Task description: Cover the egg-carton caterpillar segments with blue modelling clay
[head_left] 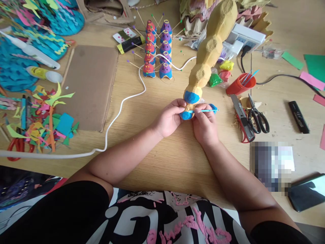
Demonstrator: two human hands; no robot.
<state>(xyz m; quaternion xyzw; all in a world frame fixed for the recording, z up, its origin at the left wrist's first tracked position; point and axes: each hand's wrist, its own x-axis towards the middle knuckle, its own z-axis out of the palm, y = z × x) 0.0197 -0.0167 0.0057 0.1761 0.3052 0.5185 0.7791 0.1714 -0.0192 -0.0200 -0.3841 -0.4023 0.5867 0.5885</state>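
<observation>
A long, bumpy, tan-yellow egg-carton strip (200,73) stretches away from me, its near end between my hands. Blue clay (191,97) covers parts of its near bumps. My left hand (169,117) is closed on the left side of that near end, thumb and fingers pinching it. In my right hand (207,127), thumb and fingers grip a thin blue stick (204,110), which lies crosswise with its left tip at the blue-covered end. Another blue lump (213,108) shows behind the right fingers. The fingertips are partly hidden.
Two rows of painted egg-carton figures (157,49) stand ahead. A white cable (122,105) crosses the table. To the right are a red cup (240,84), a utility knife (242,117), scissors (257,115) and a black marker (299,117). Cardboard (87,86) and paper scraps (48,125) lie left.
</observation>
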